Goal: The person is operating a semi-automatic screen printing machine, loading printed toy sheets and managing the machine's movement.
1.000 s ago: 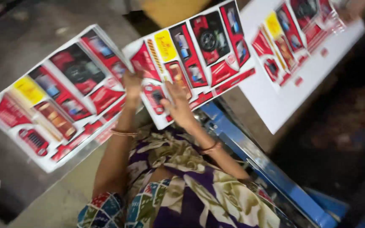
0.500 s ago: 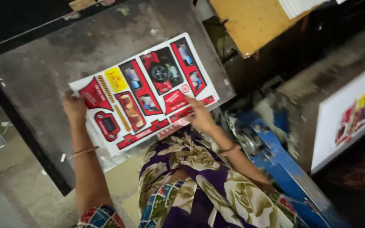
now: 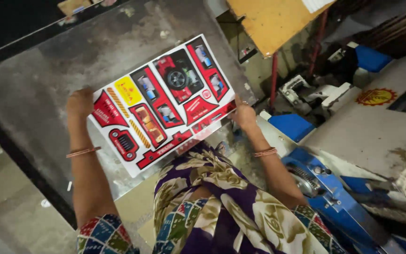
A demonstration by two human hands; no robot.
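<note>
Head view: printed sheet [image 3: 163, 101] slants toward upper right.

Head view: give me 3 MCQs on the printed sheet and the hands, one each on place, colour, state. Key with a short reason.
1. Where does the printed sheet lie?
A. On the grey metal table
B. On the blue machine
C. On the yellow board

2. Which colour leads in the sheet's print?
A. Green
B. Red
C. Purple

3. How is the sheet held?
A. By one hand at its middle
B. Rolled up in both hands
C. Flat, one hand at each end

Key:
1 A, the sheet rests over the grey tabletop, with the blue machine off to the right.
2 B, most printed panels are red on white, with one small yellow patch.
3 C, the left hand is at the sheet's left edge and the right hand at its right edge, the sheet spread flat.
</note>
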